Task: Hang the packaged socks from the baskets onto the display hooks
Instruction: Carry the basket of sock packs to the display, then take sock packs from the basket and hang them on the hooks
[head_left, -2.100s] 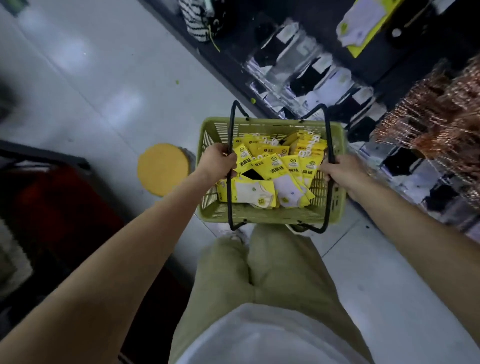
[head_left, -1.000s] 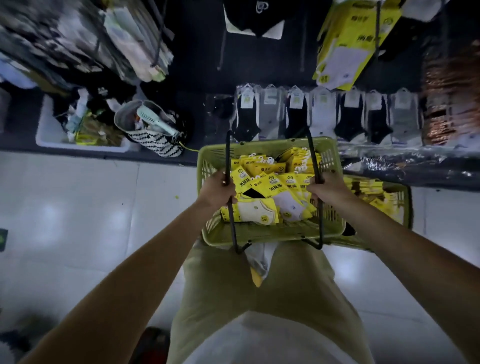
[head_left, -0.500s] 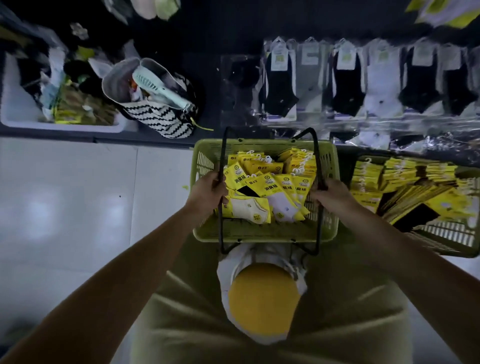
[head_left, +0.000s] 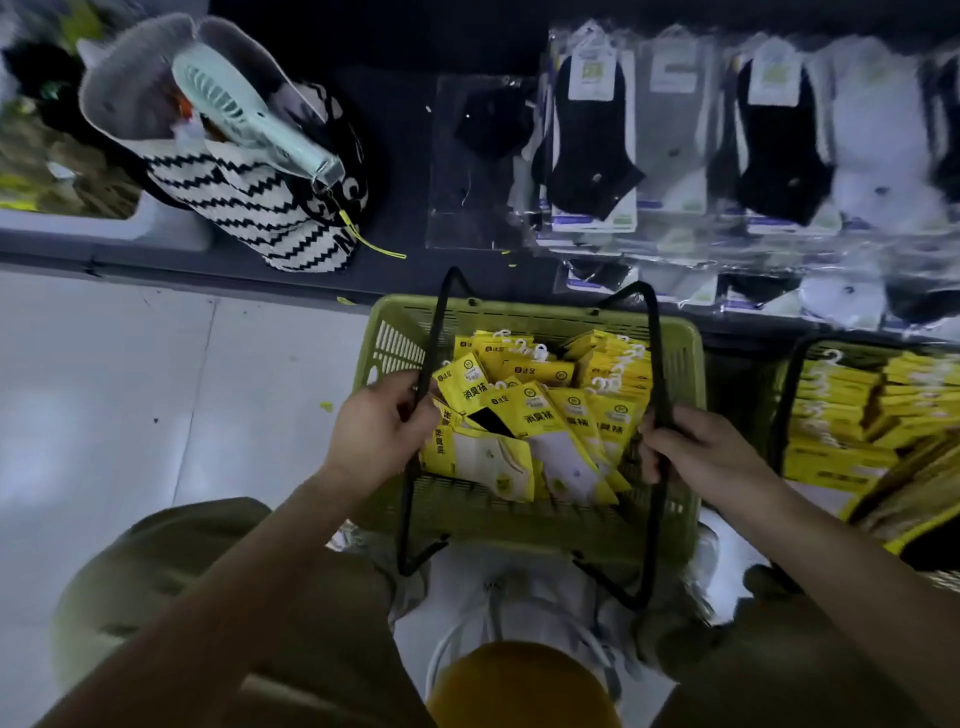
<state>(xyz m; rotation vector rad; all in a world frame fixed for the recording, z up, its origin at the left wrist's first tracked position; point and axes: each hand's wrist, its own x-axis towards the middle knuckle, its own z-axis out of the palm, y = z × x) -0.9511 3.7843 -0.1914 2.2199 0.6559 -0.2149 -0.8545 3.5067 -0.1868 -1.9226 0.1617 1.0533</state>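
Pale shop floor (head_left: 156, 389) is stretching beneath the green basket (head_left: 519, 312); my left grip (head_left: 382, 431) and right grip (head_left: 696, 452) are clutching its black handles (head_left: 655, 338), and yellow sock packs (head_left: 540, 410) are lying inside, seemingly none hung yet.

Sock packs (head_left: 540, 415) in basket (head_left: 519, 525); 2nd basket (head_left: 779, 395) right, display (head_left: 727, 156) behind.

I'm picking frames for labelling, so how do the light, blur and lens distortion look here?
Head view: dim overall, with soft glare on the pale floor at left; hanging sock packs at top right are smeared by motion; yellow sock packs in the green basket are readable; the wide lens slightly bows the shelf edge.
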